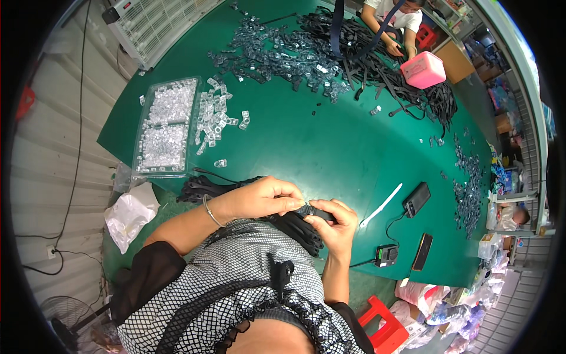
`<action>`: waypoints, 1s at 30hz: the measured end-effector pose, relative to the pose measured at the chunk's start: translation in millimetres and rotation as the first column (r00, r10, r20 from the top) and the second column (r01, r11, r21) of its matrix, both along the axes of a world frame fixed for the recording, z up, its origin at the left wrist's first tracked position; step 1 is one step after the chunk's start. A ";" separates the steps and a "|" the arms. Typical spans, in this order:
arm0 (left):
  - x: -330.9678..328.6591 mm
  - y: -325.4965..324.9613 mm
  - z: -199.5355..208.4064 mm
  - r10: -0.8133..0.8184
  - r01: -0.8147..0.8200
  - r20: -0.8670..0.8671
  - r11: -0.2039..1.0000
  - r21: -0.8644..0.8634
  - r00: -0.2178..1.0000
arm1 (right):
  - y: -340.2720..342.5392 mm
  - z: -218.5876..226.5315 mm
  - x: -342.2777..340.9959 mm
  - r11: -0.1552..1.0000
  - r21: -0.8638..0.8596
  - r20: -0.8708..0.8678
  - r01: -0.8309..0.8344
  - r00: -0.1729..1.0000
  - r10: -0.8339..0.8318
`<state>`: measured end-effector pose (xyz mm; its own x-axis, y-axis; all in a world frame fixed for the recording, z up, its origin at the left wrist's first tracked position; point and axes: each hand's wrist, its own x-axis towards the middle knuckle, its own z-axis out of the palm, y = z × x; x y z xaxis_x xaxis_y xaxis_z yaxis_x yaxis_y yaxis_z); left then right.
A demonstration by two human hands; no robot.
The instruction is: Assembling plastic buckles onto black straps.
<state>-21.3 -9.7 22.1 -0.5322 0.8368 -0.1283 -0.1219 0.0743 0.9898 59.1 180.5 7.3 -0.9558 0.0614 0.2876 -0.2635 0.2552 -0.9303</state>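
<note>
— Nearest the body?
— Left hand (259,199) and right hand (335,221), close together at the near edge of the green bench (318,147). Fingers of both pinched shut on one short black strap (312,212), stretched between them just above a bundle of black straps (295,227) lying at that same edge. Thin bracelet (210,211) on the left wrist.
— Beside the hands?
— Toward the bench's right end: a white strip (382,205), a black phone (417,199), another dark phone (423,251) and a small black charger box (387,255) with its cable. Off the near left corner, a crumpled white bag (128,215).
— Farther out?
— Clear tray of small transparent clips (166,125) near the left edge, loose clear clips (218,115) scattered just beside it. More clips (469,189) strewn along the right edge.
— And the far side?
— Big heap of clear clips (277,53) touching a tangle of black straps (389,71); pink box (423,69) resting on the tangle. Another person's hands (401,48) at the far edge, among the straps.
</note>
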 end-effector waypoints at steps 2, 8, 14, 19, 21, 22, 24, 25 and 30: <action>-0.1 1.3 3.4 0.004 -0.004 -0.002 1.000 -0.003 1.000 | 0.5 -0.9 -0.6 1.000 -0.007 -0.009 0.002 1.000 -0.002; -0.7 3.2 4.0 -0.012 0.008 0.115 0.999 0.032 0.993 | 1.2 -3.0 -0.7 0.999 -0.033 -0.009 0.004 1.000 -0.004; 1.8 3.9 5.2 0.003 -0.026 0.270 0.997 0.079 0.963 | -1.6 -6.7 1.4 0.991 -0.131 0.034 0.034 0.999 -0.030; 2.1 4.3 0.6 0.005 -0.029 0.337 0.997 0.067 0.941 | -3.6 -10.5 -1.1 0.989 -0.144 -0.034 0.026 0.999 -0.031; 1.1 3.0 2.2 -0.003 -0.005 0.282 1.000 0.029 0.960 | -3.1 -12.5 -1.5 0.991 -0.136 -0.048 0.009 0.999 -0.016; 0.6 2.8 3.3 -0.010 0.007 0.253 1.000 0.011 0.967 | -2.4 -12.8 -1.3 0.991 -0.131 -0.055 0.002 0.998 -0.009; 0.7 2.9 5.5 -0.008 0.006 0.210 1.000 0.007 0.978 | -2.0 -12.4 -0.5 0.992 -0.129 -0.045 0.002 0.999 -0.008; 0.4 2.0 7.0 -0.005 0.005 0.187 1.000 0.002 0.982 | -2.3 -12.4 -0.9 0.992 -0.130 -0.041 0.001 0.999 -0.007; -4.8 -10.4 29.8 0.020 -0.016 0.079 0.998 -0.056 0.997 | 8.8 6.9 1.3 0.998 -0.062 -0.007 0.020 1.000 -0.020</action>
